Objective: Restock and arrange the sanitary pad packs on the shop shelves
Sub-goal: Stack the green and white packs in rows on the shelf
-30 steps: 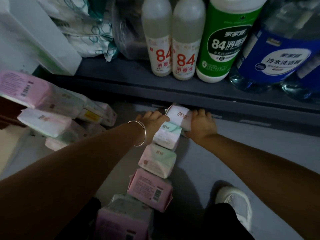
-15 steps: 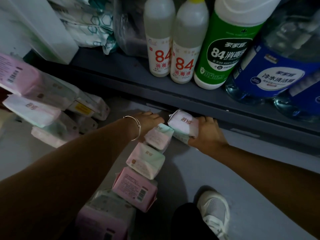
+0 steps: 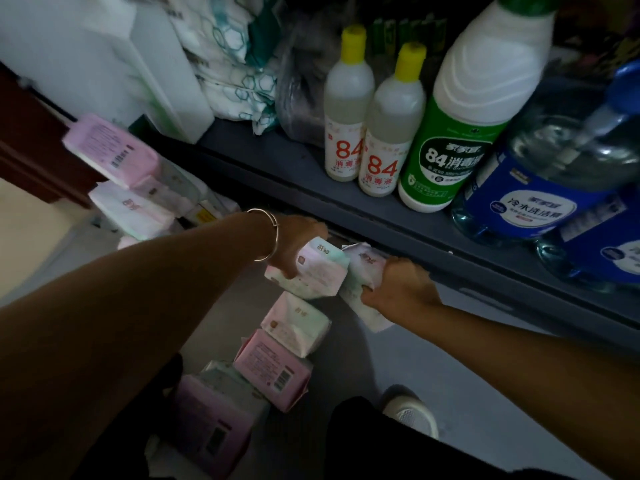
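On the far left a loose heap of pink and white soft plastic pad packs (image 3: 131, 188) lies stacked against the dark lower shelf edge, tilted and overlapping. Next comes the left hand (image 3: 294, 244), wearing a thin silver bangle (image 3: 268, 233), with its grip wrapped over a white-and-mint soft pad pack (image 3: 311, 271) at the head of a row of packs on the grey floor (image 3: 467, 393). Touching that pack on its right is a pale lilac-white soft pad pack (image 3: 363, 268), and the right hand (image 3: 398, 285) has its grip clamped round it from the side, thumb dug into the wrapper. Both packs sit just below the lip of the dark grey metal shelf (image 3: 398, 237), near the gap under it.

Behind the left hand the row runs back toward the person: a white-and-mint pack (image 3: 294, 323), a pink pack with a barcode (image 3: 270, 368), then a purple one (image 3: 207, 424).

The risk, I would say, is the shelf lip: lifting either pack straight up could catch the wrapper or knuckles on that edge. The slick film could also slip in a one-sided hold, and a stray elbow might topple the heap on the left. Overhead the two small yellow-capped 84 bottles (image 3: 374, 133) stand near the shelf front. The open room is to the right, across bare floor beside the white shoe (image 3: 410, 414).
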